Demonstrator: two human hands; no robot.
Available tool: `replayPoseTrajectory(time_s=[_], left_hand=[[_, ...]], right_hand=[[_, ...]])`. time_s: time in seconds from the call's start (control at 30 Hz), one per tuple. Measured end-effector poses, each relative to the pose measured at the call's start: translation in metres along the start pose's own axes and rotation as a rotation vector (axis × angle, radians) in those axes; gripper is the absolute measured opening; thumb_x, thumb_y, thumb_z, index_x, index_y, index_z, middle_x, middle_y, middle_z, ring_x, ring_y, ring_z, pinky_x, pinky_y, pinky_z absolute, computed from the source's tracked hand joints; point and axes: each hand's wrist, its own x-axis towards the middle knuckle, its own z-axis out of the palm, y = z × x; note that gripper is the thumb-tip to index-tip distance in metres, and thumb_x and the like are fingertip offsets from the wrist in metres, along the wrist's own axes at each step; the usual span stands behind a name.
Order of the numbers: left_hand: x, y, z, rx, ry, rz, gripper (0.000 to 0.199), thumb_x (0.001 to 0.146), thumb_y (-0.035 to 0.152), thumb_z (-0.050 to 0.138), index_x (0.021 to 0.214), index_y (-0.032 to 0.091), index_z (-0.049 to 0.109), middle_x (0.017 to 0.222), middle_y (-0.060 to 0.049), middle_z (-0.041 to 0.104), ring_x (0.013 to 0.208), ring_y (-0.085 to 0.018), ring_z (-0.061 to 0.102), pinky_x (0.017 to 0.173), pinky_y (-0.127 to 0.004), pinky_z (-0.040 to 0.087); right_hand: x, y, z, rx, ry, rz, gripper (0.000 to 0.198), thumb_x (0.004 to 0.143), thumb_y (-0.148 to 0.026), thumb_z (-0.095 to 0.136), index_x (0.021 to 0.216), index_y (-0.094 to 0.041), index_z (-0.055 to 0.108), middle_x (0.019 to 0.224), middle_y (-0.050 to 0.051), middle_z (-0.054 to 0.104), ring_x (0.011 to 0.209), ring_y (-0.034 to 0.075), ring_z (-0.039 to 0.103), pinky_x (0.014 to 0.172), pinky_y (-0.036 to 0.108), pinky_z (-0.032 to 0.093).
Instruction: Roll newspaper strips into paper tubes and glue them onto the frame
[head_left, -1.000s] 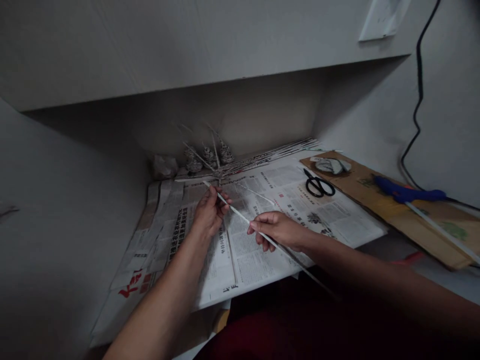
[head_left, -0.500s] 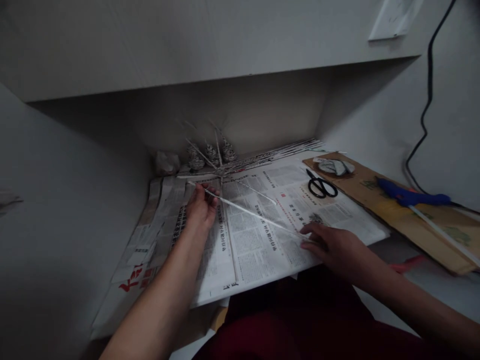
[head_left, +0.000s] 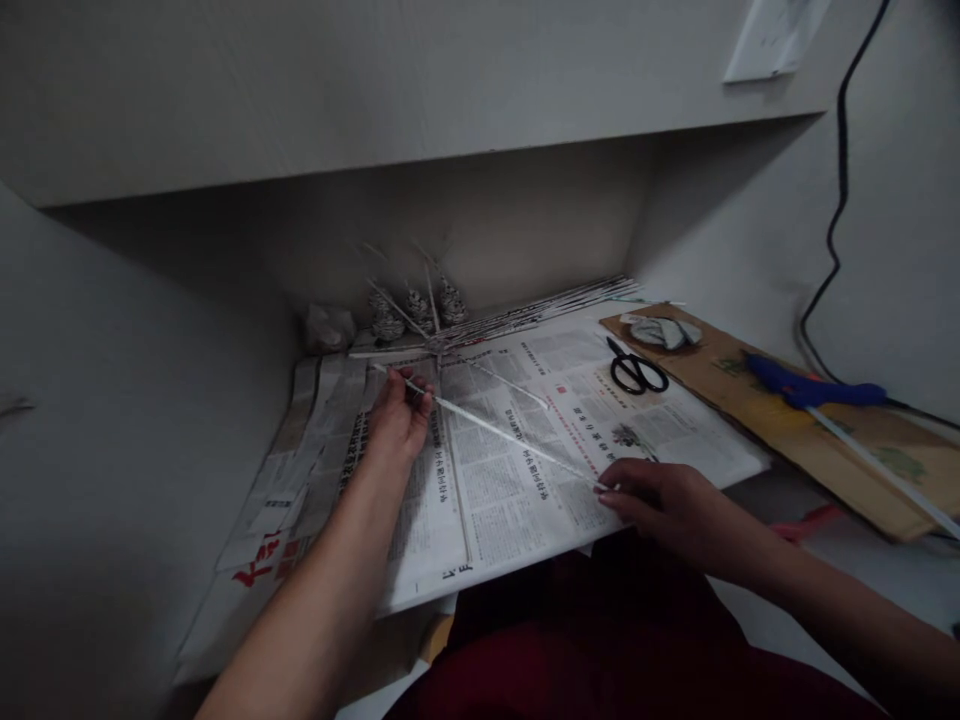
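A thin rolled-paper stick (head_left: 510,437) stretches slantwise above the newspaper between my two hands. My left hand (head_left: 400,410) is closed around its upper left part, near one end. At the lower right end, my right hand (head_left: 645,492) pinches the tip between thumb and fingers. Just beyond my left hand lies a star-like piece of crossed paper sticks (head_left: 439,345), its spokes pointing several ways. One spoke (head_left: 514,385) reaches toward the right, and others tilt up toward the back.
Newspaper (head_left: 495,500) covers the tabletop. Small woven paper shapes (head_left: 452,302) and a bundle of paper sticks (head_left: 555,308) lie at the back. Black-handled scissors (head_left: 637,373) rest on the right, beside a cardboard strip (head_left: 727,390) bearing a blue glue gun (head_left: 810,388). A cabinet (head_left: 435,100) overhangs the back.
My right hand has closed more firmly on the stick's lower end, fingertips drawn together. The left hand keeps its hold. The whole view has shifted slightly.
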Motion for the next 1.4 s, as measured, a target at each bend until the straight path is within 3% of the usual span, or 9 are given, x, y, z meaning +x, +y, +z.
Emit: replayPoseTrajectory(time_s=[0.07, 0.2, 0.27, 0.6, 0.73, 0.9, 1.0, 1.23, 1.4], left_hand=[[0.000, -0.001, 0.000, 0.001, -0.010, -0.005, 0.026, 0.093, 0.029, 0.041, 0.077, 0.015, 0.056, 0.056, 0.001, 0.056, 0.047, -0.007, 0.057, 0.042, -0.013, 0.046], [0.002, -0.002, -0.002, -0.015, -0.053, -0.015, 0.025, 0.092, 0.029, 0.042, 0.078, 0.015, 0.057, 0.057, 0.002, 0.056, 0.047, -0.007, 0.057, 0.043, -0.012, 0.046], [0.002, -0.002, -0.004, -0.014, -0.073, -0.025, 0.024, 0.092, 0.031, 0.043, 0.080, 0.016, 0.057, 0.057, 0.002, 0.055, 0.048, -0.007, 0.057, 0.043, -0.013, 0.045], [-0.006, -0.008, -0.004, -0.106, -0.067, -0.083, 0.021, 0.089, 0.042, 0.045, 0.085, 0.023, 0.054, 0.060, 0.004, 0.053, 0.055, -0.011, 0.057, 0.058, -0.026, 0.051], [-0.008, -0.007, -0.001, -0.199, -0.039, -0.081, 0.022, 0.092, 0.040, 0.041, 0.084, 0.024, 0.053, 0.056, 0.006, 0.046, 0.047, -0.008, 0.047, 0.062, -0.025, 0.051], [-0.008, -0.001, 0.000, -0.249, -0.072, -0.077, 0.028, 0.093, 0.042, 0.035, 0.080, 0.022, 0.049, 0.055, 0.005, 0.040, 0.042, -0.006, 0.038, 0.041, -0.015, 0.034], [-0.007, 0.004, -0.001, -0.284, -0.071, -0.079, 0.029, 0.094, 0.041, 0.034, 0.079, 0.021, 0.048, 0.054, 0.006, 0.038, 0.039, -0.005, 0.034, 0.036, -0.014, 0.026], [-0.005, 0.011, -0.001, -0.310, -0.097, -0.118, 0.032, 0.093, 0.041, 0.035, 0.074, 0.019, 0.047, 0.050, 0.007, 0.031, 0.035, -0.004, 0.028, 0.030, -0.014, 0.017], [-0.007, 0.009, -0.001, -0.289, -0.103, -0.110, 0.032, 0.093, 0.041, 0.036, 0.075, 0.018, 0.048, 0.051, 0.006, 0.034, 0.036, -0.004, 0.030, 0.030, -0.014, 0.018]], right_hand=[[0.001, 0.000, -0.001, -0.056, 0.044, -0.032, 0.034, 0.085, -0.051, 0.048, 0.087, -0.020, 0.063, 0.075, 0.005, 0.062, 0.067, 0.016, 0.057, 0.061, 0.026, 0.043], [0.001, -0.001, 0.002, 0.360, -0.287, 0.168, 0.045, 0.089, -0.057, 0.032, 0.090, -0.019, 0.057, 0.058, 0.000, 0.054, 0.043, 0.011, 0.046, 0.044, 0.024, 0.038], [0.002, -0.003, 0.004, 0.441, -0.341, 0.187, 0.046, 0.089, -0.059, 0.033, 0.095, -0.019, 0.055, 0.062, 0.000, 0.055, 0.045, 0.011, 0.049, 0.045, 0.024, 0.040], [0.022, -0.002, 0.023, -0.380, 0.136, -0.218, 0.034, 0.088, -0.045, 0.046, 0.107, -0.022, 0.061, 0.093, 0.010, 0.068, 0.084, 0.025, 0.063, 0.075, 0.037, 0.044], [0.028, -0.004, 0.044, -0.442, 0.144, -0.270, 0.034, 0.090, -0.042, 0.042, 0.108, -0.020, 0.060, 0.090, 0.012, 0.067, 0.085, 0.027, 0.063, 0.076, 0.039, 0.044], [0.035, -0.018, 0.061, -0.279, 0.137, -0.275, 0.028, 0.089, -0.040, 0.045, 0.096, -0.019, 0.062, 0.081, 0.012, 0.064, 0.081, 0.025, 0.060, 0.067, 0.034, 0.045], [0.037, -0.028, 0.062, -0.139, 0.060, -0.240, 0.028, 0.089, -0.042, 0.044, 0.089, -0.020, 0.061, 0.074, 0.009, 0.061, 0.071, 0.020, 0.057, 0.058, 0.029, 0.042], [0.039, -0.035, 0.053, 0.456, -0.430, 0.069, 0.043, 0.091, -0.054, 0.030, 0.096, -0.018, 0.054, 0.056, -0.005, 0.038, 0.038, 0.007, 0.031, 0.038, 0.022, 0.027], [0.044, -0.041, 0.052, -0.048, -0.056, -0.232, 0.032, 0.090, -0.047, 0.042, 0.087, -0.020, 0.058, 0.071, 0.004, 0.057, 0.064, 0.015, 0.051, 0.060, 0.027, 0.039]])
